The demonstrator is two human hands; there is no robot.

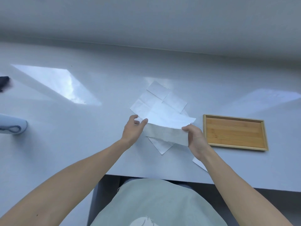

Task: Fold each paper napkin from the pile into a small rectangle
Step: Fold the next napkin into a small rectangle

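Note:
A white paper napkin is held a little above the table, folded over into a long band. My left hand pinches its left end between thumb and fingers. My right hand pinches its right end. Under and behind it lies the pile of unfolded white napkins, spread flat on the white table. One corner of a pile napkin pokes out toward me below the held one.
A shallow wooden tray lies to the right of the napkins. Another white sheet edge shows under my right forearm near the table's front edge. A pale cylindrical object with a cord loop and a dark object sit at far left.

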